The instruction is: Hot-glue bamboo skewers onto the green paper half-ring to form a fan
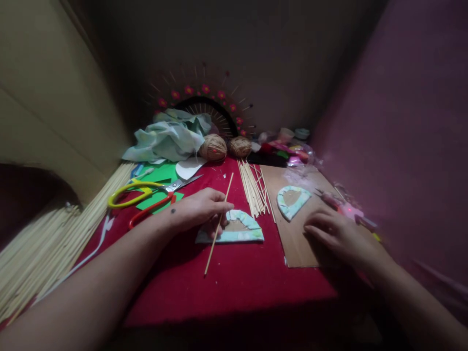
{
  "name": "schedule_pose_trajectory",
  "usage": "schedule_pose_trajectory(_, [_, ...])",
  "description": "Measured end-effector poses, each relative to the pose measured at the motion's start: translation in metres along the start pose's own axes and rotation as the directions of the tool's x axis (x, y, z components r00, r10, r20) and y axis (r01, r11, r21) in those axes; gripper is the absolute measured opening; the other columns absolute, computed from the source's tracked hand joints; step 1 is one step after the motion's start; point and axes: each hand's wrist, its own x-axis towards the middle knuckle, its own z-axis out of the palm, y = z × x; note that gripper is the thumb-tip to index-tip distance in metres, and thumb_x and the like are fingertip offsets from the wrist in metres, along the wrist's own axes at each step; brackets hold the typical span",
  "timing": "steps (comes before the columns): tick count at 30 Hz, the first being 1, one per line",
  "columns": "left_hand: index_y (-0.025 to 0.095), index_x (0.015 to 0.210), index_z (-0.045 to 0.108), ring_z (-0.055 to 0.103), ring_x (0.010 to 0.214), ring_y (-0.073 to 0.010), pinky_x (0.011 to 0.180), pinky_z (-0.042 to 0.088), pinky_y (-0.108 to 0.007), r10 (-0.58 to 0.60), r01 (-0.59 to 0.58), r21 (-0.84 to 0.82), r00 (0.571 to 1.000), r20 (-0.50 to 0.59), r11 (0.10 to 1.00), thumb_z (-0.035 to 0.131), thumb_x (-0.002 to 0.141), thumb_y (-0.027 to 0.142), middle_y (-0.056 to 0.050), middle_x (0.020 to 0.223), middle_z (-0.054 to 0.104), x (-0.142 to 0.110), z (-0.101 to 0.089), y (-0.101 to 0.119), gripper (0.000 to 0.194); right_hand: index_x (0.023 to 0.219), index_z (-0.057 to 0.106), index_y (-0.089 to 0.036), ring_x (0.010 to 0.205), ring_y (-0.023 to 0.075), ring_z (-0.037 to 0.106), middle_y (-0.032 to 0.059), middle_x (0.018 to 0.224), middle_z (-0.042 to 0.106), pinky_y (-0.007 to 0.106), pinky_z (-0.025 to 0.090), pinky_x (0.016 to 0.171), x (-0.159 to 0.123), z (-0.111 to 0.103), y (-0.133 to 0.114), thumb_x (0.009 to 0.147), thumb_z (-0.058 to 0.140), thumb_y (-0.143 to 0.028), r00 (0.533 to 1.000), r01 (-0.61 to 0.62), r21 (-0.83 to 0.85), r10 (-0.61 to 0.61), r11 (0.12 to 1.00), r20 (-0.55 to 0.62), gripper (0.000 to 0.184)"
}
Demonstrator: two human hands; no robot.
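Note:
My left hand pinches a thin bamboo stick, which slants across a half-circle piece wrapped in pale blue-green cloth. The fingers touch or hover just above this piece; its left part is partly hidden by them. My right hand is loosely curved above a brown cardboard sheet, with no object visible between its fingers. Just left of it, on the cardboard, lies a smaller cloth-edged half-circle piece with a brown middle.
Scissors with yellow and red handles lie on green paper. Bamboo sticks lie mid-table, with a larger bundle at left. Behind are twine balls, crumpled cloth and a flowered fan-shaped ornament. A glue gun lies right.

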Motion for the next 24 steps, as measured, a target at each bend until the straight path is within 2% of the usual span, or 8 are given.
schedule_pose_trajectory(3, [0.016, 0.068, 0.048, 0.056, 0.042, -0.0103, 0.041, 0.041, -0.021, -0.007, 0.007, -0.006, 1.000, -0.009, 1.000, 0.057, 0.079, 0.039, -0.003, 0.063, 0.064, -0.001, 0.001, 0.001, 0.026, 0.076, 0.068, -0.021, 0.086, 0.0259, 0.061, 0.0094, 0.088, 0.067, 0.042, 0.048, 0.080, 0.032, 0.016, 0.000, 0.082, 0.051, -0.023, 0.977, 0.215, -0.211, -0.210, 0.953, 0.050, 0.018])
schedule_pose_trajectory(7, [0.015, 0.068, 0.050, 0.058, 0.043, -0.0127, 0.041, 0.043, -0.022, -0.001, 0.001, 0.025, 1.000, 0.015, 1.000, 0.055, 0.080, 0.041, -0.003, 0.057, 0.062, 0.000, -0.001, -0.003, 0.028, 0.089, 0.067, -0.016, 0.091, 0.0255, 0.061, 0.0116, 0.099, 0.066, 0.040, 0.049, 0.080, 0.067, 0.032, 0.010, 0.082, 0.049, -0.018, 0.963, 0.266, -0.248, -0.242, 0.932, 0.122, 0.019])
schedule_pose_trajectory(10, [0.015, 0.069, 0.051, 0.061, 0.046, -0.0138, 0.043, 0.046, -0.023, 0.014, -0.014, 0.021, 1.000, 0.013, 1.000, 0.057, 0.080, 0.043, -0.005, 0.063, 0.065, 0.002, -0.003, -0.006, 0.031, 0.085, 0.066, -0.016, 0.086, 0.0240, 0.061, 0.0121, 0.094, 0.067, 0.038, 0.049, 0.079, 0.083, 0.038, 0.011, 0.082, 0.049, -0.017, 0.968, 0.250, -0.244, -0.237, 0.937, 0.082, 0.017])
schedule_pose_trajectory(13, [0.015, 0.068, 0.051, 0.061, 0.046, -0.0142, 0.042, 0.046, -0.023, 0.018, -0.018, -0.029, 1.000, -0.003, 0.999, 0.059, 0.078, 0.041, -0.004, 0.061, 0.064, 0.001, -0.002, -0.005, 0.029, 0.084, 0.066, -0.017, 0.093, 0.0242, 0.060, 0.0126, 0.098, 0.065, 0.039, 0.047, 0.082, 0.079, 0.035, -0.002, 0.084, 0.046, -0.017, 0.970, 0.236, -0.217, -0.243, 0.947, -0.007, 0.020])
schedule_pose_trajectory(15, [0.015, 0.067, 0.050, 0.059, 0.043, -0.0136, 0.040, 0.044, -0.023, 0.052, -0.053, -0.076, 0.999, -0.013, 0.996, 0.059, 0.078, 0.039, -0.003, 0.056, 0.062, -0.002, 0.002, -0.001, 0.028, 0.083, 0.066, -0.017, 0.088, 0.0236, 0.060, 0.0113, 0.095, 0.066, 0.038, 0.047, 0.078, 0.066, 0.028, -0.021, 0.083, 0.050, -0.020, 0.970, 0.192, -0.091, -0.203, 0.977, -0.134, 0.016])
schedule_pose_trajectory(16, [0.015, 0.066, 0.050, 0.058, 0.042, -0.0131, 0.040, 0.044, -0.022, 0.084, -0.086, -0.105, 0.996, -0.021, 0.991, 0.059, 0.078, 0.038, -0.002, 0.054, 0.061, -0.004, 0.005, 0.002, 0.027, 0.083, 0.066, -0.017, 0.083, 0.0219, 0.061, 0.0094, 0.091, 0.067, 0.035, 0.048, 0.072, 0.057, 0.025, -0.033, 0.082, 0.052, -0.020, 0.977, 0.177, 0.009, -0.175, 0.984, -0.119, 0.015])
schedule_pose_trajectory(21, [0.014, 0.071, 0.053, 0.061, 0.050, -0.0132, 0.045, 0.047, -0.023, 0.259, -0.269, -0.224, 0.963, -0.071, 0.937, 0.060, 0.081, 0.038, -0.002, 0.061, 0.062, -0.017, 0.023, 0.016, 0.027, 0.090, 0.067, -0.019, 0.072, 0.0159, 0.062, 0.0022, 0.079, 0.069, 0.027, 0.048, 0.064, 0.018, 0.023, -0.094, 0.085, 0.052, -0.022, 0.977, 0.031, 0.421, -0.116, 0.906, 0.178, 0.016])
schedule_pose_trajectory(24, [0.013, 0.071, 0.055, 0.058, 0.053, -0.0120, 0.050, 0.046, -0.023, 0.295, -0.307, -0.133, 0.950, -0.105, 0.942, 0.062, 0.080, 0.038, -0.001, 0.060, 0.061, -0.021, 0.026, 0.019, 0.027, 0.094, 0.065, -0.017, 0.072, 0.0154, 0.061, 0.0033, 0.082, 0.067, 0.027, 0.047, 0.063, 0.013, 0.035, -0.113, 0.085, 0.053, -0.023, 0.966, 0.052, 0.533, -0.179, 0.844, 0.189, 0.016])
